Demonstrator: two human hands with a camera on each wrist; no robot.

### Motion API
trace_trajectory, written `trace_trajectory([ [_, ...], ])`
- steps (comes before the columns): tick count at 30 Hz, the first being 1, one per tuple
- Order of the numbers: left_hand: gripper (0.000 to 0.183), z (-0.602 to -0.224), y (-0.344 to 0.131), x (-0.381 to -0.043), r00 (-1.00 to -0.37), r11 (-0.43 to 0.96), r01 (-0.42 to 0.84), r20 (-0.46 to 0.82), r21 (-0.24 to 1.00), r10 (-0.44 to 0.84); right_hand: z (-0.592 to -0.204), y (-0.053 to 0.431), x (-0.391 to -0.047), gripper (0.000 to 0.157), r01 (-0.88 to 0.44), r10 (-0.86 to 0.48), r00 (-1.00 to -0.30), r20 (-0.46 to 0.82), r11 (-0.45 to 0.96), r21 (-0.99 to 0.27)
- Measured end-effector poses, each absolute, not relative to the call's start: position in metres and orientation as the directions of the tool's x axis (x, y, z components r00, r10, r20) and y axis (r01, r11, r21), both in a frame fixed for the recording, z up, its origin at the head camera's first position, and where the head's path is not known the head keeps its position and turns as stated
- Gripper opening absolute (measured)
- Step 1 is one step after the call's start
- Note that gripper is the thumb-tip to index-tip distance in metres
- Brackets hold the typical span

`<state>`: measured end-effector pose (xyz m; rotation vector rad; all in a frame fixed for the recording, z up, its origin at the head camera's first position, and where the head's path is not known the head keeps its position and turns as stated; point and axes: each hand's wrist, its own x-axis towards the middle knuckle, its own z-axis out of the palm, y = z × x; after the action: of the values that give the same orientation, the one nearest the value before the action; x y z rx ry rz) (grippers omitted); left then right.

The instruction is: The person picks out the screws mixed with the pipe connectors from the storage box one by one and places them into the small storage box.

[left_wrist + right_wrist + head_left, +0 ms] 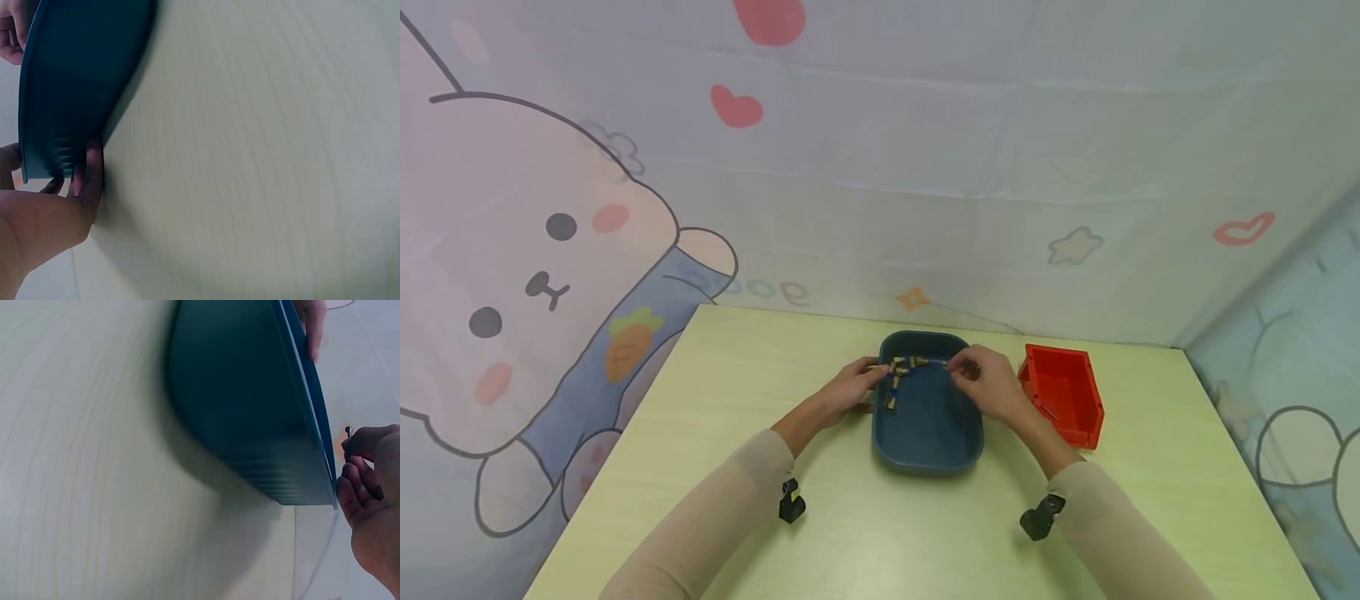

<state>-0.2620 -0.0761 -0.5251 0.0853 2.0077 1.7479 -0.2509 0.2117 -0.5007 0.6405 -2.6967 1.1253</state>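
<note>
A dark blue plastic bin point(928, 433) stands on the table with several small brass-and-blue fittings point(895, 383) inside, toward its far left. My left hand point(856, 385) grips the bin's left wall, thumb at the rim and fingers along the outside; the left wrist view shows this hand point(50, 219) against the bin's wall point(81, 75). Over the far right rim, my right hand point(988, 382) pinches a tiny metal piece. In the right wrist view this piece point(349, 431) pokes out from between thumb and finger, mostly hidden, so its kind is unclear.
Just right of the blue bin sits a red bin point(1082, 398) with a small thin piece point(1049, 412) in it. A printed cloth point(925, 167) hangs behind the pale wooden table point(760, 358). Each wrist carries a small black camera point(1042, 517).
</note>
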Motion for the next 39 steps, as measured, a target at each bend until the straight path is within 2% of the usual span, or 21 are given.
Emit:
trace_trajectory([
  [7,0.064,-0.528,-0.077,-0.264,-0.887,0.186,-0.255,-0.306,0.949,0.346,-0.494,0.223,-0.247,0.009,-0.393,-0.306,-0.918,0.251,0.634,-0.666],
  [14,0.065,-0.528,-0.076,-0.267,-0.882,0.182,-0.266,-0.315,0.947,0.351,-0.488,0.231,-0.248,0.01,-0.412,-0.303,-0.911,0.279,0.632,-0.657],
  [23,0.065,-0.527,-0.077,-0.265,-0.879,0.186,-0.27,-0.32,0.945,0.353,-0.481,0.24,-0.246,0.011,-0.375,-0.3,-0.925,0.233,0.616,-0.693],
  [39,0.065,-0.529,-0.077,-0.266,-0.879,0.17,-0.28,-0.324,0.945,0.351,-0.469,0.277,-0.239,0.009,-0.324,-0.247,-0.946,0.211,0.669,-0.669],
])
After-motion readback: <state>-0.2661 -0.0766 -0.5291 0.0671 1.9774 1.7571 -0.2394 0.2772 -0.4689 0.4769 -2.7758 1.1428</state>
